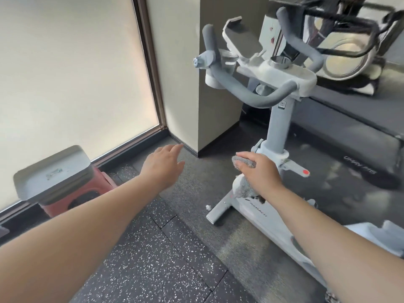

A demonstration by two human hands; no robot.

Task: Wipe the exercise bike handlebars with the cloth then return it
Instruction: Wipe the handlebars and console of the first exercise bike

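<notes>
The right hand (260, 171) grips the grey cloth (243, 164) (bunched, hanging below the palm) beside the bike's post, well below the handlebars (240, 88); the left hand (162, 164) reaches forward, fingers straight, holding nothing.

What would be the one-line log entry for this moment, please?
right hand: holds grey cloth, below handlebars | left hand: open, empty | wiping: not yet touching | bike: upright

Left hand (162, 164) flat (fingers straight); right hand (259, 171) grip seemingly curled, arms extended.
</notes>
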